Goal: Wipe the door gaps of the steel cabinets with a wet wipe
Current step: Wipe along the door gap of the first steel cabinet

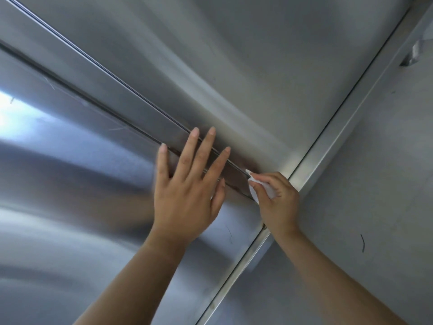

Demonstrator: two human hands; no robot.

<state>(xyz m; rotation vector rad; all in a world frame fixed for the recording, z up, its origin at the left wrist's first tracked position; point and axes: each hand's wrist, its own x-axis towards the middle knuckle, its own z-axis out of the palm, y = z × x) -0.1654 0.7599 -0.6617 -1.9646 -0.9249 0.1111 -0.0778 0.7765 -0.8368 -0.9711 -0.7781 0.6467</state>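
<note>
Left grip (187, 195) lies flat on the steel cabinet door (70, 184), fingers straight and spread across the door gap (140, 96). Right grip (276, 200) pinches a white wet wipe (253, 191), whose tip touches the same gap, just beside the steel frame strip (332, 134).

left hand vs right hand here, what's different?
The left hand lies flat, fingers spread and straight; the right hand is curled. The left hand holds nothing; the right hand pinches the wet wipe. The left hand rests across the door gap; the right hand puts the wipe's tip to it. Both are bare, at the steel cabinet.
</note>
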